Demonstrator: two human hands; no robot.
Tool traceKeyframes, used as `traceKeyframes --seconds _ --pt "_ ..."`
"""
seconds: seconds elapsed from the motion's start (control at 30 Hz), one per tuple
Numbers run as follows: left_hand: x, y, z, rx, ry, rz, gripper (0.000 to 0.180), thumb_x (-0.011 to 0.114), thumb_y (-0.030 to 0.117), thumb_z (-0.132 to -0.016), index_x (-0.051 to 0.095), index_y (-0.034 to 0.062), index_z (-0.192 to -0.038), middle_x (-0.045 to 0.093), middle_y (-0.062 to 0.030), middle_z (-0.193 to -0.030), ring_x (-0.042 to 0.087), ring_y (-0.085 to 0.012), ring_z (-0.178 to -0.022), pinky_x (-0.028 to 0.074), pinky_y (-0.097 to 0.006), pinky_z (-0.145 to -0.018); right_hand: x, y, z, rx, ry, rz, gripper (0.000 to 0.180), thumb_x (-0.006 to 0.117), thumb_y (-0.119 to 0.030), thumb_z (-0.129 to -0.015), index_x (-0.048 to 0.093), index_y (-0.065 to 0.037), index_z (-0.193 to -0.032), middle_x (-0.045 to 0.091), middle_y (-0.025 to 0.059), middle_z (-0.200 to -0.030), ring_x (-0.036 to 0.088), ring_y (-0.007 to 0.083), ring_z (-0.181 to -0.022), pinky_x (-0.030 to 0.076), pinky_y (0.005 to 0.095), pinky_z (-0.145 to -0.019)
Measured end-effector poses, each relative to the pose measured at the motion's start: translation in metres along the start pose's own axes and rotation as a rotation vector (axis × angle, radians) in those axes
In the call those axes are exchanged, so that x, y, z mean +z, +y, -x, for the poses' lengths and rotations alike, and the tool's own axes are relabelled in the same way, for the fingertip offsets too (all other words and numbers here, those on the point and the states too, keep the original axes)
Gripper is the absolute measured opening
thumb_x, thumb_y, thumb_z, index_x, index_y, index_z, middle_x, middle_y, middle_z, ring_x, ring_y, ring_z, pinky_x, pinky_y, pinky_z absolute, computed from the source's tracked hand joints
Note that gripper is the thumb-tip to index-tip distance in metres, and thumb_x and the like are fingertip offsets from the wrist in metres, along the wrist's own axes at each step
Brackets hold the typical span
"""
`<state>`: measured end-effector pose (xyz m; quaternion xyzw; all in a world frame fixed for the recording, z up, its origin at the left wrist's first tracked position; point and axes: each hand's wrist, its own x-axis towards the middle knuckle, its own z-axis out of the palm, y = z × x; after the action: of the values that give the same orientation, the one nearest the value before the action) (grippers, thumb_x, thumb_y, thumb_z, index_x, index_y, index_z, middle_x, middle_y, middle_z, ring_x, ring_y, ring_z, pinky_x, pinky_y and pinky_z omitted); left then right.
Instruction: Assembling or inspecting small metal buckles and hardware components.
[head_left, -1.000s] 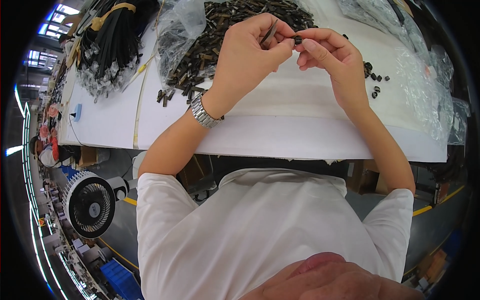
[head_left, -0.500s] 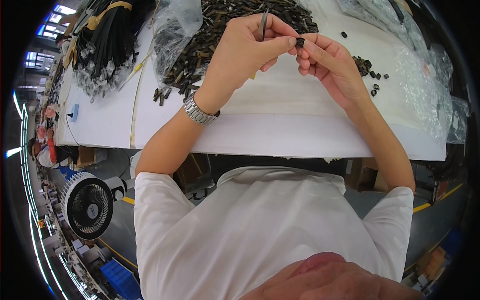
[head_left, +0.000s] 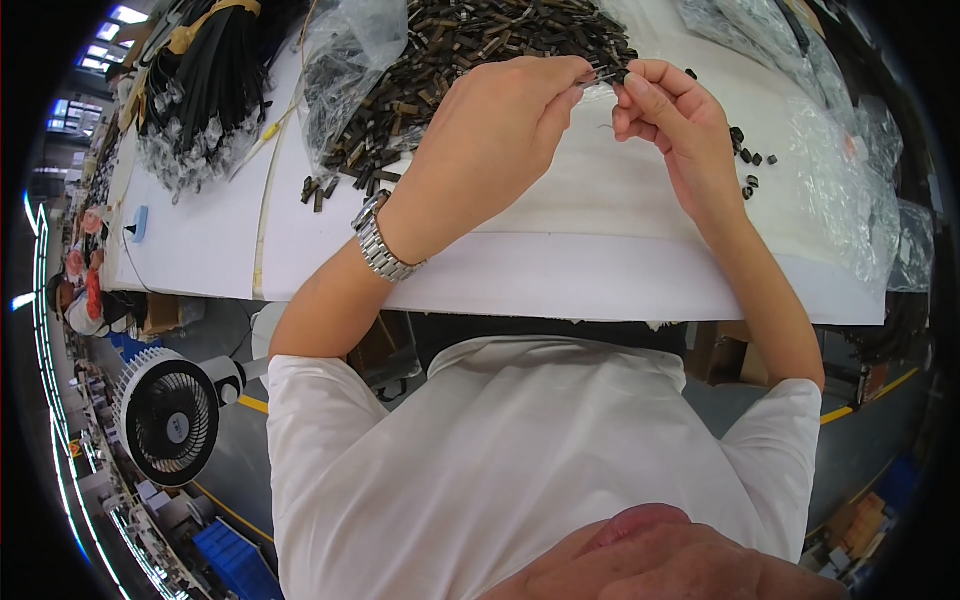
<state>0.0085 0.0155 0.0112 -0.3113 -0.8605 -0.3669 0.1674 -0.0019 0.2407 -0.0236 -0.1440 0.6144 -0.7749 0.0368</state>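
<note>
Fingers (head_left: 566,74) on the left hand (head_left: 500,150) are clamping a slim metal tool (head_left: 603,77), short dark strips (head_left: 480,35) lying heaped behind. It's pointing at a small dark piece (head_left: 622,77) over the white tabletop (head_left: 600,205); can't tell if they're touching. Right hand's (head_left: 675,120) fingers are pinching that piece, little black loops (head_left: 746,156) sitting further right near crinkly clear plastic (head_left: 850,185).

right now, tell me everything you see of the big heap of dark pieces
The heap is a jumble of small oblong pieces, black to brown, some glinting; material unclear. It spreads across the white tabletop, its far side cropped by the picture. The left hand hides part; crumpled clear plastic borders its left.
</note>
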Motion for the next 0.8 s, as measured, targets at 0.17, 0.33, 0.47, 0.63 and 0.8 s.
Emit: traceKeyframes --seconds 0.17,0.33,0.47,0.63,0.8 --pt "0.000 0.000 0.000 0.056 -0.024 -0.112 0.027 0.062 0.009 -0.099 0.072 -0.0010 -0.123 0.073 -0.0150 -0.085 0.069 -0.0290 -0.074 0.055 -0.038 -0.073 0.005 -0.003 0.003 -0.027 -0.014 0.135 0.022 0.067 -0.021 -0.105 0.067 0.000 -0.114 0.072 0.0048 -0.095 0.072 0.0140 -0.084 0.059 0.0292 -0.080" --pt "0.002 0.003 0.003 0.040 -0.054 -0.178 0.025 0.063 0.008 -0.098 0.072 -0.0011 -0.119 0.072 -0.0165 -0.084 0.070 -0.0330 -0.076 0.055 -0.041 -0.072 0.010 0.003 0.007 -0.124 -0.006 0.214 0.019 0.067 -0.015 -0.104 0.067 0.001 -0.113 0.072 0.0056 -0.096 0.074 0.0145 -0.088 0.058 0.0284 -0.081" --pt "0.004 0.001 0.004 0.038 -0.103 -0.220 0.022 0.064 0.007 -0.096 0.072 -0.0006 -0.114 0.071 -0.0166 -0.083 0.069 -0.0345 -0.076 0.053 -0.043 -0.069 0.013 0.002 0.011 -0.221 0.016 0.404 0.016 0.065 -0.012 -0.105 0.066 0.001 -0.114 0.073 0.0047 -0.099 0.075 0.0145 -0.092 0.058 0.0273 -0.083" --pt "0.005 0.001 0.004 0.061 -0.081 -0.191 0.021 0.065 0.006 -0.094 0.071 0.0005 -0.113 0.072 -0.0161 -0.083 0.069 -0.0348 -0.074 0.053 -0.043 -0.068 0.016 0.000 0.013 -0.223 -0.021 0.450 0.014 0.066 -0.011 -0.104 0.065 0.000 -0.114 0.073 0.0046 -0.102 0.075 0.0149 -0.094 0.058 0.0280 -0.084" --pt "0.007 0.003 0.009 0.118 -0.014 -0.243 0.016 0.065 0.005 -0.093 0.071 0.0030 -0.108 0.072 -0.0143 -0.082 0.068 -0.0340 -0.072 0.053 -0.043 -0.064 0.022 0.003 0.007 -0.182 -0.048 0.195 0.014 0.069 -0.008 -0.102 0.065 0.001 -0.111 0.073 0.0066 -0.104 0.074 0.0148 -0.093 0.059 0.0280 -0.086"
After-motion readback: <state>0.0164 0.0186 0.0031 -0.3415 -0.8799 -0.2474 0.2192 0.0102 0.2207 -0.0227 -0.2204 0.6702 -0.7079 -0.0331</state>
